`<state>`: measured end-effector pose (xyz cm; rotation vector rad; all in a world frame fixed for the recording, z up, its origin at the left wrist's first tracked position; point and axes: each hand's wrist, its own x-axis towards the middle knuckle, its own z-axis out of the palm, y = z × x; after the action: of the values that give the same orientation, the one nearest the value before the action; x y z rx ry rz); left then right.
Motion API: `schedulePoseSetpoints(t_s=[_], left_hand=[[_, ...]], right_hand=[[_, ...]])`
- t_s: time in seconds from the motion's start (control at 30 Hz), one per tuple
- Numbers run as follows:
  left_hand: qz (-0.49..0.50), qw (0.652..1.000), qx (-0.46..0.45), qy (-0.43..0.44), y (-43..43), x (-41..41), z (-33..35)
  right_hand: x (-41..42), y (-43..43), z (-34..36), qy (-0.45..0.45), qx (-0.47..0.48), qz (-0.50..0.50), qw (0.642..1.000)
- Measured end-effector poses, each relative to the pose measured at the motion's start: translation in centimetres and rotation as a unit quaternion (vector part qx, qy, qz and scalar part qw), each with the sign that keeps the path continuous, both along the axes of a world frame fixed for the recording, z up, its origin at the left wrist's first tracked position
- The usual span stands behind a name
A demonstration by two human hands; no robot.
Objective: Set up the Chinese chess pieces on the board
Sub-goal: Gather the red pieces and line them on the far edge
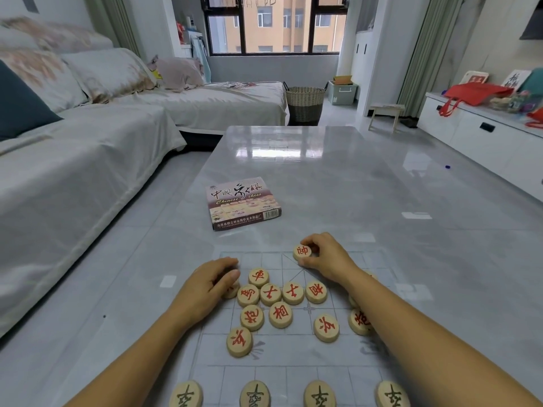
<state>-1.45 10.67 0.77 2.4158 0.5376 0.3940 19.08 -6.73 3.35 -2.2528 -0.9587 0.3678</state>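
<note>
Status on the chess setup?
Right hand pinches red general at far edge of board. Left hand curled over half-hidden piece, grip unclear. Other red pieces clustered mid-board. Box beyond board, clear.

We're in a home living room, no doubt about it. Out left of the left hand runs a long sofa under pale covers, cushions stacked along its back. Both hands work on a glossy grey coffee table, and beyond them it stretches toward a wide window facing an apartment block. Past the table's far end sits a woven basket, with a small wooden stool beside it. Well right of the right hand, there's a low white cabinet carrying a red bag.
</note>
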Motion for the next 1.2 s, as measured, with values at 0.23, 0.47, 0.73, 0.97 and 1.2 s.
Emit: schedulePoseSetpoints(t_s=[0.23,0.47,0.73,0.97,1.2], left_hand=[[-0.002,1.000,0.011,-0.004,-0.1,0.0,0.0],[-0.004,1.000,0.022,-0.002,-0.2,0.1,0.0],[0.000,1.000,0.023,-0.006,0.0,0.2,0.0],[0.000,1.000,0.023,-0.008,-0.3,0.1,0.0],[0.002,1.000,0.021,-0.017,-0.3,0.1,0.1]], right_hand=[[-0.1,0.3,0.2,0.016,-0.007,-0.020,1.000],[-0.4,0.3,0.3,0.022,-0.003,-0.021,1.000],[-2.2,-1.6,2.8,-0.028,0.026,0.034,0.999],[-5.5,-2.9,2.6,-0.121,-0.155,0.171,0.965],[-4.0,-3.7,2.7,-0.053,-0.060,0.089,0.993]])
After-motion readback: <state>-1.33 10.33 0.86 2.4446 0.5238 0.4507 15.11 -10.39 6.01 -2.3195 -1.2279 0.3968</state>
